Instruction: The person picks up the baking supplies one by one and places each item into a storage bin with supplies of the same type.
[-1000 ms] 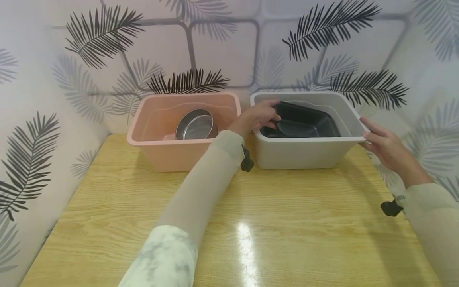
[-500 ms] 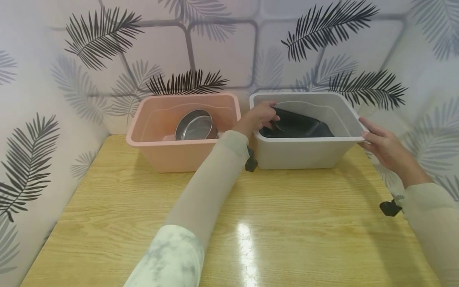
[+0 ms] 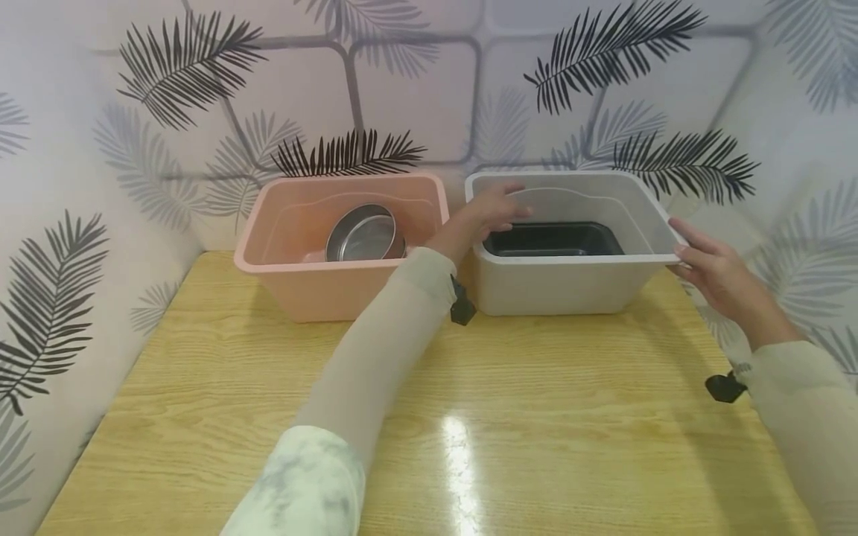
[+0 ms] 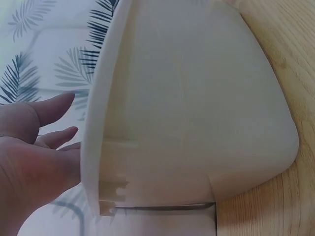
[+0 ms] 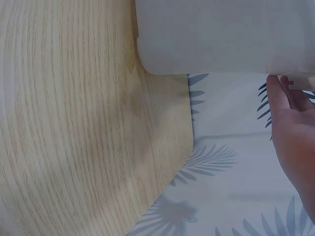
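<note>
My left hand (image 3: 494, 208) hovers over the left end of a white plastic bin (image 3: 550, 286), fingers spread and holding nothing. Inside that bin lies a dark rectangular baking pan (image 3: 556, 237), level and low, its front part hidden by the bin's front rim. My right hand (image 3: 713, 264) grips the bin's right rim, thumb and fingers on either side of the edge. In the left wrist view, the left hand's fingers (image 4: 56, 108) reach past the rim of the bin. The right wrist view has the right hand (image 5: 293, 128) against the bin's edge.
To the left stands a pink plastic bin (image 3: 322, 290), close beside the white one. A round metal cake tin (image 3: 365, 234) leans inside it. Both bins sit at the back of a wooden table (image 3: 536, 417), against a leaf-patterned wall (image 3: 415, 97).
The dark baking pan was tilted up in my left hand's grip; now it lies level, lower in the white bin. The left fingers have let go and spread. My right hand stays on the rim.
</note>
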Available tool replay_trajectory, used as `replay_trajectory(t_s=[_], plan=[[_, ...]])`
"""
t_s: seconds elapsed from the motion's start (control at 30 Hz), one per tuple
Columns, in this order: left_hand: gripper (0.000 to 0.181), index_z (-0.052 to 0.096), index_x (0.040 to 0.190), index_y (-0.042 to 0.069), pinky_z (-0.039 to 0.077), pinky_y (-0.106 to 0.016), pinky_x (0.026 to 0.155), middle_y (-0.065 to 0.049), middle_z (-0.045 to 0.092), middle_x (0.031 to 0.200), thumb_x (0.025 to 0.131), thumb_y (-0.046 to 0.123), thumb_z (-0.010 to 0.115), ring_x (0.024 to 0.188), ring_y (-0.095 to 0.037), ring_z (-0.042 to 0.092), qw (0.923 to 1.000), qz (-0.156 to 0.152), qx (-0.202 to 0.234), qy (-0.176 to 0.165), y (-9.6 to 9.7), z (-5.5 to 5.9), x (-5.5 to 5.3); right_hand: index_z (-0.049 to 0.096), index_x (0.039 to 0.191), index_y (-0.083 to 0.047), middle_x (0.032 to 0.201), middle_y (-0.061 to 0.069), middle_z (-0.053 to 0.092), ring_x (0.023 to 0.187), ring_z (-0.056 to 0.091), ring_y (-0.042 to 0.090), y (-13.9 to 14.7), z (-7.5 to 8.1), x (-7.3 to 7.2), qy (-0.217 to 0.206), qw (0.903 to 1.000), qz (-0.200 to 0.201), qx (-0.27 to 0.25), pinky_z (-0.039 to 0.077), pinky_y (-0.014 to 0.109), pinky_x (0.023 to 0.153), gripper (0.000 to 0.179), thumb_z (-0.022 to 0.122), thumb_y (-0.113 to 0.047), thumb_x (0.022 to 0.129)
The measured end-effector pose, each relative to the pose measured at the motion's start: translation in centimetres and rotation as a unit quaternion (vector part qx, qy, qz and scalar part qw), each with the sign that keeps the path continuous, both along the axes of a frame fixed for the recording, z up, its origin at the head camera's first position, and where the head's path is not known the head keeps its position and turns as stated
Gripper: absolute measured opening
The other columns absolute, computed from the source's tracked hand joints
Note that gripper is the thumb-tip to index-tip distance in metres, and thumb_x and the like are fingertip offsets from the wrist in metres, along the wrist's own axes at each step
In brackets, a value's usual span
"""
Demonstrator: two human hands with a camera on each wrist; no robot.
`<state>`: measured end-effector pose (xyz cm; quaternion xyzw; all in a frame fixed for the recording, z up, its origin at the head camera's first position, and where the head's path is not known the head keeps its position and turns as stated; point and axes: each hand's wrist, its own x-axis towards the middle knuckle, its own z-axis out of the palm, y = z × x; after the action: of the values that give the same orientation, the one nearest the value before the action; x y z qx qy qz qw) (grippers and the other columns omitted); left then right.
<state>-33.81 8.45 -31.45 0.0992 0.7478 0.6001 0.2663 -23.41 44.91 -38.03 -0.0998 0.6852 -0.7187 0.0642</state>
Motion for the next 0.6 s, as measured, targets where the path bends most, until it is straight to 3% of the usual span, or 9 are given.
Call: replay_trajectory(t_s=[0.2,0.3,0.37,0.43,0.47,0.53,0.6], plan=[[0.063,0.037,0.157,0.013,0.044,-0.041,0.114,-0.013,0.054,0.148,0.099,0.012,0.063,0.139,-0.025,0.05,0.9987,-0.024,0.023,0.038,-0.7,0.2,1.3,0.013,0.161,-0.004,0.165,0.002,0.027,0.114,0.059,-0.006,0.2,-0.2,0.3,0.014,0.9973,-0.041,0.06,0.051,0.01,0.092,0.064,0.046,-0.01,0.107],[0.062,0.039,0.156,0.016,0.046,-0.041,0.111,-0.012,0.052,0.15,0.099,0.017,0.065,0.136,-0.023,0.053,0.9958,-0.038,0.013,0.082,-1.9,0.4,2.4,0.017,0.162,-0.011,0.167,-0.003,0.024,0.125,0.051,-0.006,-0.1,0.2,0.7,0.003,0.9861,-0.078,0.147,0.042,0.013,0.107,0.064,0.048,-0.022,0.108],[0.061,0.04,0.156,0.017,0.048,-0.04,0.11,-0.011,0.052,0.151,0.1,0.021,0.064,0.134,-0.022,0.054,0.9922,-0.042,0.001,0.117,-2.9,0.5,3.5,0.019,0.162,-0.017,0.168,0.003,0.022,0.134,0.046,0.004,-0.6,0.6,0.8,-0.001,0.9678,-0.112,0.225,0.036,0.022,0.116,0.064,0.047,-0.034,0.107],[0.059,0.041,0.156,0.019,0.047,-0.038,0.11,-0.01,0.052,0.151,0.101,0.024,0.063,0.134,-0.021,0.054,0.9872,-0.043,-0.011,0.153,-4.0,0.5,4.6,0.022,0.162,-0.021,0.168,0.007,0.02,0.144,0.035,0.02,-1.5,1.1,0.9,0.007,0.9376,-0.149,0.314,0.029,0.043,0.123,0.063,0.043,-0.044,0.107],[0.059,0.041,0.155,0.019,0.047,-0.038,0.11,-0.01,0.053,0.15,0.101,0.025,0.063,0.134,-0.022,0.054,0.9851,-0.039,-0.015,0.167,-4.6,0.4,5.2,0.025,0.161,-0.021,0.168,0.011,0.021,0.145,0.032,0.029,-2.1,1.3,0.9,0.02,0.9244,-0.169,0.341,0.032,0.051,0.119,0.063,0.041,-0.046,0.106],[0.058,0.042,0.155,0.02,0.047,-0.038,0.11,-0.008,0.054,0.149,0.101,0.027,0.062,0.135,-0.023,0.053,0.9817,-0.028,-0.019,0.187,-5.7,-0.1,6.5,0.033,0.159,-0.014,0.164,0.02,0.026,0.144,0.028,0.043,-3.5,1.6,1.0,0.063,0.9062,-0.204,0.365,0.028,0.063,0.116,0.06,0.041,-0.042,0.106],[0.057,0.043,0.155,0.02,0.046,-0.038,0.111,-0.008,0.054,0.148,0.101,0.028,0.062,0.135,-0.024,0.053,0.9785,-0.016,-0.022,0.205,-6.9,-0.8,7.8,0.037,0.155,-0.005,0.161,0.024,0.026,0.145,0.022,0.048,-4.9,1.8,1.2,0.113,0.8895,-0.225,0.382,0.022,0.069,0.116,0.058,0.042,-0.035,0.106]])
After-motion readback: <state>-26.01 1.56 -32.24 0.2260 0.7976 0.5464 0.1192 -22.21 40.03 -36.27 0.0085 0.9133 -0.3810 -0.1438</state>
